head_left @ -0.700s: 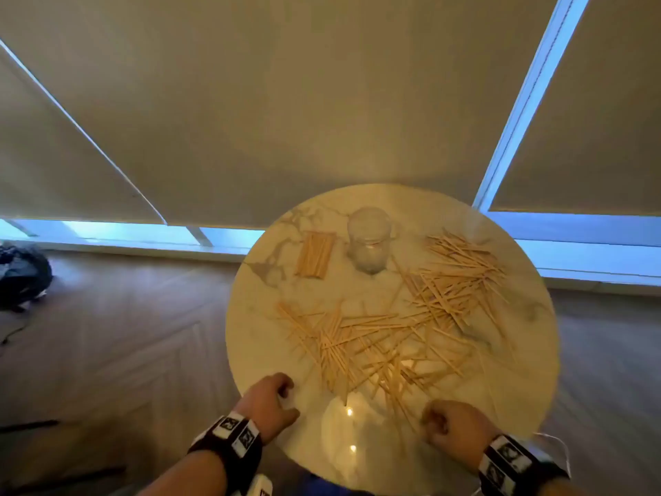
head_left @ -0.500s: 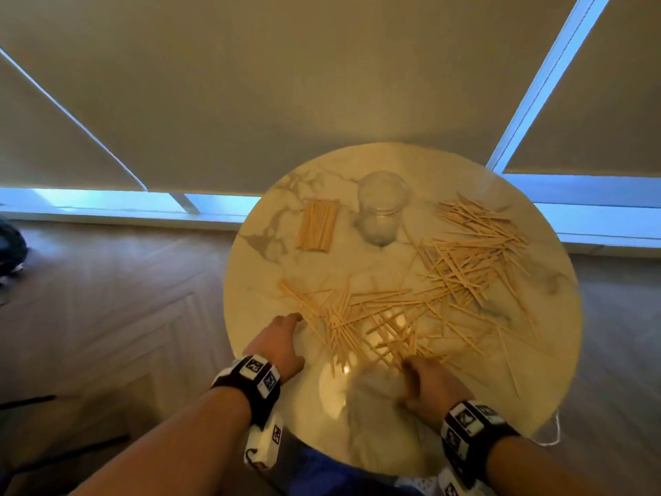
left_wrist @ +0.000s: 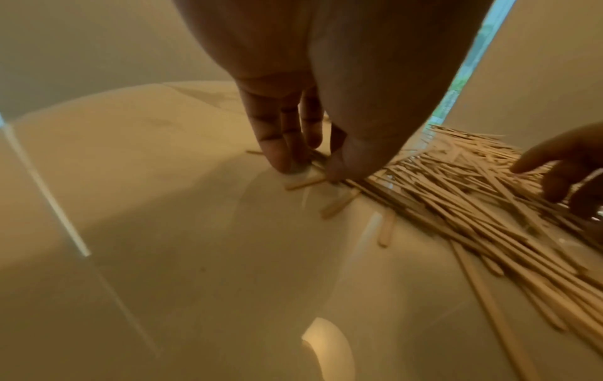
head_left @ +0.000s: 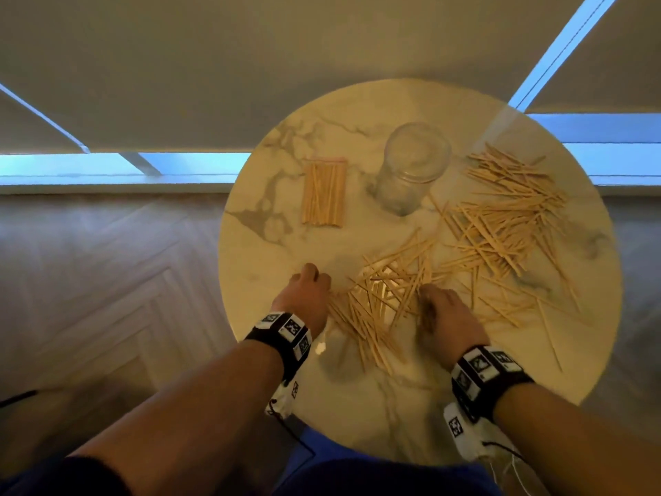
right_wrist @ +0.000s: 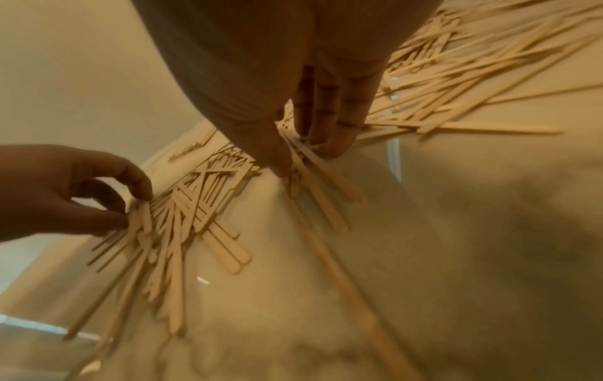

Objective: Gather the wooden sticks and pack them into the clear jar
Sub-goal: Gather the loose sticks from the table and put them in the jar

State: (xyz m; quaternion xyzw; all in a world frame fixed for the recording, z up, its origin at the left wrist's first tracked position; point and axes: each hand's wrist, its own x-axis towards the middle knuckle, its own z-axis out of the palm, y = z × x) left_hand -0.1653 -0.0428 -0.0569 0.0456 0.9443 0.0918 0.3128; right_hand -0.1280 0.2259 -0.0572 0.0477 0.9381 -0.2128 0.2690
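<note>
I've brought both hands in from the table's (head_left: 411, 417) near edge, left hand (head_left: 307, 297) and right hand (head_left: 443, 313) now pinching wooden sticks (head_left: 379, 298) in the near heap, clear jar (head_left: 411, 170) unfilled toward the far edge.

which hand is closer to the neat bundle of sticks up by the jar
Left. The left hand sits at the near-left edge of the scattered sticks, almost straight below the neat bundle. The right hand is farther off to the right, across that pile.
</note>
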